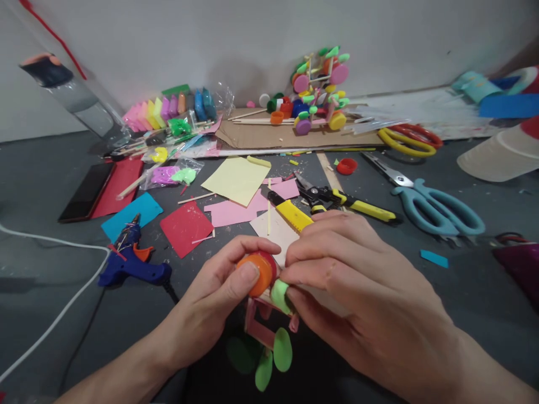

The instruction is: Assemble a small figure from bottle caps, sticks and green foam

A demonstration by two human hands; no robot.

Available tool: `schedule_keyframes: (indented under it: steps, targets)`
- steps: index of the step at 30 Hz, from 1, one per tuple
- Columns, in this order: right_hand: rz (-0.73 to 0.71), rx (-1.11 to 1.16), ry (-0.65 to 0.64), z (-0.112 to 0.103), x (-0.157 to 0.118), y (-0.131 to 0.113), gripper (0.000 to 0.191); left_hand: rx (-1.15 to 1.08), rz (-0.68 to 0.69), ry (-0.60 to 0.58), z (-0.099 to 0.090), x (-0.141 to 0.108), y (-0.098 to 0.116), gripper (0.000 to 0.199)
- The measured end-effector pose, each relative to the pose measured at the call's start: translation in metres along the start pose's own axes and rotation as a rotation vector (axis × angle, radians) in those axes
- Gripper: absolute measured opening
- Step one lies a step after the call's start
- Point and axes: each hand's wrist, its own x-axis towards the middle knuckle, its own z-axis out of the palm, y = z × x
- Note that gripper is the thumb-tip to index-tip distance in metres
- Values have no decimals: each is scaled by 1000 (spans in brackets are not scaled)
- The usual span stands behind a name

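Low in the middle of the view is a small craft model (259, 331) of pink sticks, with flat green clay leaves (283, 349) at its lower end. My left hand (210, 297) grips its upper part, thumb pressed on an orange cap (257, 275) with a red one behind it. From the right, my right hand (357, 292) has thumb and fingertips pinched on a light green clay piece (280, 296) at the model's edge. The fingers partly hide where that piece meets the sticks.
A blue glue gun (135, 269) lies left, its cord trailing down. Beyond the hands are a yellow cutter knife (290, 210), pliers (315, 193) and blue scissors (429, 205). Finished-looking models (322, 95) stand on cardboard (261, 134); a clear bottle (84, 104) leans back left.
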Motion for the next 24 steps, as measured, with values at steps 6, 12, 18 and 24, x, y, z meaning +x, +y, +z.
schedule_keyframes:
  steps: [6, 12, 18, 24]
  targets:
    - [0, -26, -4, 2, 1, -2, 13, 19, -16, 7, -1, -1, -1, 29]
    - [16, -22, 22, 4, -1, -5, 17, 42, -22, 14, 0, 1, 0, 30]
    - [2, -45, 26, 4, -3, -4, 14, 30, -43, 19, -1, 1, 0, 30]
    - [-14, -56, -10, -3, 0, -2, 7, 24, 3, 33, -1, 0, 2, 30]
